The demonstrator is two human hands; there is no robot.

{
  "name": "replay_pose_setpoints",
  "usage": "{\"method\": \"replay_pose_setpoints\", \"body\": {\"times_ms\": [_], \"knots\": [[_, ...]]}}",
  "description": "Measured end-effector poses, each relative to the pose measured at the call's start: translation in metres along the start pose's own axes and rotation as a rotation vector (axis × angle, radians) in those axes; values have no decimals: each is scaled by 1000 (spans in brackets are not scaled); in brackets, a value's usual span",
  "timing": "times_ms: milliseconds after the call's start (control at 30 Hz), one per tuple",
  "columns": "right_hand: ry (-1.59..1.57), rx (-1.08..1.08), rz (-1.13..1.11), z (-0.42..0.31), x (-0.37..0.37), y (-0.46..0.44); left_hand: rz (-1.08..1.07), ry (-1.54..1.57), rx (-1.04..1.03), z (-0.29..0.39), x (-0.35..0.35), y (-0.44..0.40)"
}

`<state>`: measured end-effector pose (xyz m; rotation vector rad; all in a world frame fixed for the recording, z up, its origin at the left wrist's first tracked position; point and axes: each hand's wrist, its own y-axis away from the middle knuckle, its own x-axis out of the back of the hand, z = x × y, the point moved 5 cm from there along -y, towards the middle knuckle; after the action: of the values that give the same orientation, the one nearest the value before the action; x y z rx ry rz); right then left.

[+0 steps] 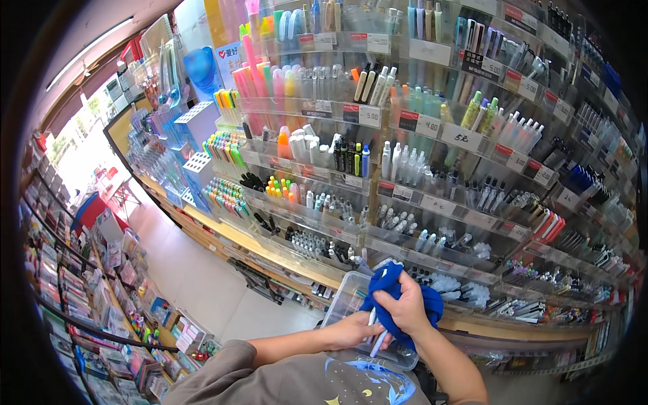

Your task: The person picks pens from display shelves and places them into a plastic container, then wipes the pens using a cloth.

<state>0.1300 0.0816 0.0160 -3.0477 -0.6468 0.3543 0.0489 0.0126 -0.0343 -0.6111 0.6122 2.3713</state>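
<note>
My left hand (352, 331) is closed around a few slim pens, a white pen (372, 316) and a pale lilac pen (378, 345) among them. Right beside it, my right hand (407, 309) grips a bunched blue cloth (387, 275), which touches the upper part of the pens. The cloth's loose folds hang to the right and below. Under both hands is a clear plastic box (350, 284), largely covered by my hands and the cloth. What lies inside it is hard to make out.
Ahead rises a tiered clear rack (439, 138) full of pens and markers, with price tags. A wooden ledge (290, 256) runs beneath it. At left, shelves of stationery (111, 290) line an aisle with a pale tiled floor (202, 297). A red chair (94, 212) stands near the doorway.
</note>
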Motion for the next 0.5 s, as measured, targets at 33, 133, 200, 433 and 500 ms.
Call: {"method": "replay_pose_setpoints", "body": {"times_ms": [33, 133, 200, 433, 500], "knots": [[17, 1, 62, 7, 4, 0, 29, -107, -18, 0, 1, -1], [-41, -32, 214, 19, 17, -1, 40, -150, 41, -1, -1, -5], [-115, -65, 302, 26, 26, -1, 63, -156, 48, 2, -4, -4], [-549, -242, 246, 16, 29, -6, 166, -220, -87, 11, 3, 1], [-376, -170, 117, 17, 25, -10, 237, -106, -137, 15, 8, 2]]}}
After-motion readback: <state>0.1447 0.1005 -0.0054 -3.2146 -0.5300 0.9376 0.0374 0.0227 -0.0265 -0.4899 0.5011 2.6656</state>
